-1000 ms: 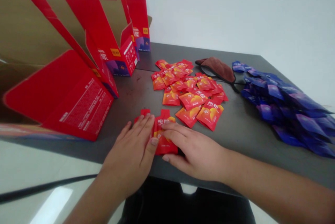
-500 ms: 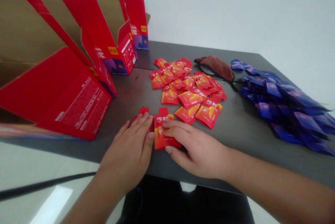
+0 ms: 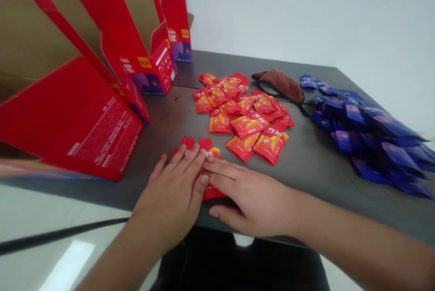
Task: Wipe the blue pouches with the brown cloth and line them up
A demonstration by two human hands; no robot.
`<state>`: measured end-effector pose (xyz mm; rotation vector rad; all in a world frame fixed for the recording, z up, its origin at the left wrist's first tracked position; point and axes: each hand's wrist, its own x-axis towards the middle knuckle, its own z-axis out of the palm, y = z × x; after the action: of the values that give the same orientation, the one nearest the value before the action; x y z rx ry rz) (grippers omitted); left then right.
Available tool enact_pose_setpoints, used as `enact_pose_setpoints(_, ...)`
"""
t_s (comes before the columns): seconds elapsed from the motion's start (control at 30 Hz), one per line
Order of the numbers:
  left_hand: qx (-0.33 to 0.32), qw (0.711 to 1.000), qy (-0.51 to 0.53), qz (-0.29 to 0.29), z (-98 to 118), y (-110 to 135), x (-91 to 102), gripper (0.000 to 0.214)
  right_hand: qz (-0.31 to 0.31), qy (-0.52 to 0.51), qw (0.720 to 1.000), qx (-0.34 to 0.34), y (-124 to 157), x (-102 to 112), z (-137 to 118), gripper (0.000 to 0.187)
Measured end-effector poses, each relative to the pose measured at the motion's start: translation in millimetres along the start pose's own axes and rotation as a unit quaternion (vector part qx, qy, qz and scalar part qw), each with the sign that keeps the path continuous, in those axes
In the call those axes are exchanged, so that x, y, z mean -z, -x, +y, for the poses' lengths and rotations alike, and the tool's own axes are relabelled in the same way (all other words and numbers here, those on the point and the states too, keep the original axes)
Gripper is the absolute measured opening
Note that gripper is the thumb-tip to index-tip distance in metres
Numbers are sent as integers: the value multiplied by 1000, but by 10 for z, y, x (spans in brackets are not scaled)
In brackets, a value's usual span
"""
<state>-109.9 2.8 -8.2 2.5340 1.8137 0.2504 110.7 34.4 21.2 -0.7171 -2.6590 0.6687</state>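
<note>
Two red-and-orange sachets lie side by side near the table's front edge. My left hand [image 3: 173, 191] lies flat across the left sachet [image 3: 188, 141], its fingers stretched out and reaching onto the edge of the right one. Over the right sachet [image 3: 213, 192] rest the fingers of my right hand [image 3: 249, 193], extended and flat, with the thumb apart on the table. The hands touch or nearly touch at the fingertips. Most of both sachets is hidden beneath them. Just beyond, a loose pile of the same red sachets [image 3: 249, 123] is spread on the dark table.
Open red cardboard boxes [image 3: 149, 64] stand in a row on the left of the grey table [image 3: 299, 168]. At the right is a heap of blue-purple sachets [image 3: 360, 128]. A brown cloth eye mask [image 3: 280, 84] lies behind the red pile, with a white wall beyond.
My left hand's fingers have slid right, onto the edge of the right sachet. My right hand has shifted left and covers more of that sachet. The pile has not changed.
</note>
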Motion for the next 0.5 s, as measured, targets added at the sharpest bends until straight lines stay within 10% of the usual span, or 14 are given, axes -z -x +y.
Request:
enact_pose_setpoints(0.2,-11,999,-25,-38,47,-115,117,60,90,218,961,-145,70,120,77,40)
enact_pose_setpoints(0.5,-10,998,18,-51,22,-55,100,101,-7,337,919,-205,16,200,145,27)
